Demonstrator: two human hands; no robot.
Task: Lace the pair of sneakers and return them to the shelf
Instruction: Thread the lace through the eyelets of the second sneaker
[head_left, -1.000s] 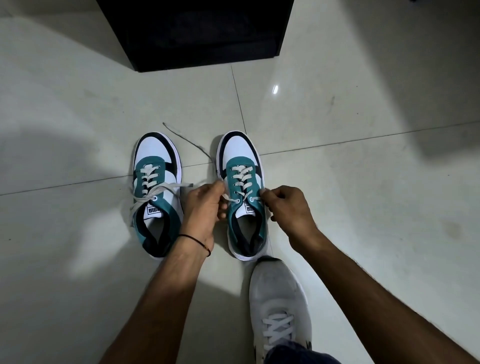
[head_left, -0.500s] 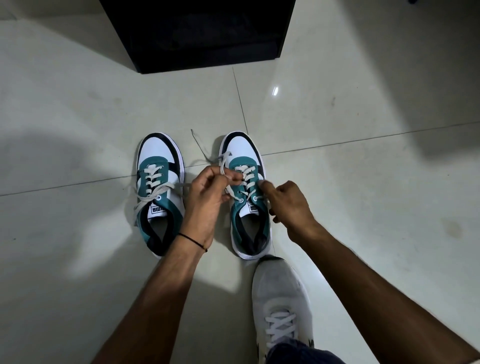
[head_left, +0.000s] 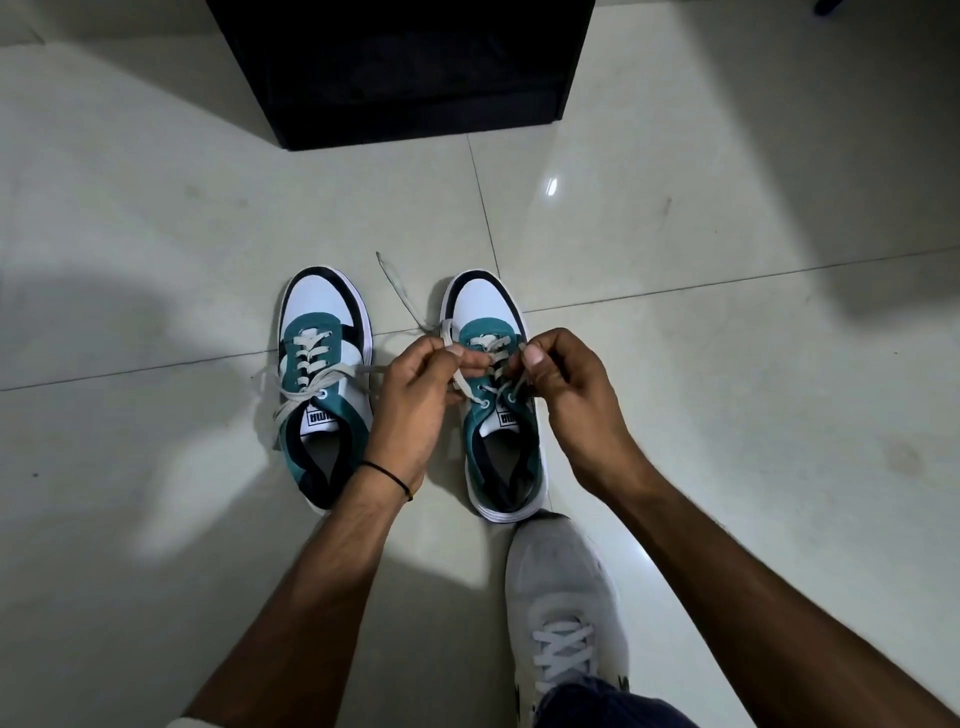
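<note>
Pale floor tiles (head_left: 675, 389) hold the left sneaker (head_left: 322, 395) and right sneaker (head_left: 501, 436) just beside each other, toes toward a black shelf (head_left: 400, 67). Above the right one, the left hand (head_left: 410, 410) and right hand (head_left: 576, 395) each pinch a strand of its white lace (head_left: 467, 391).

Black box-like shelf (head_left: 400, 67) cut off at top edge; grey mesh shoe (head_left: 561, 587) cut off at bottom. Left hand (head_left: 415, 400) and right hand (head_left: 566, 395) hide the middle lacing of the right-side teal-and-white sneaker (head_left: 483, 301), its white lace (head_left: 400, 288) blurred at the loose end.
</note>
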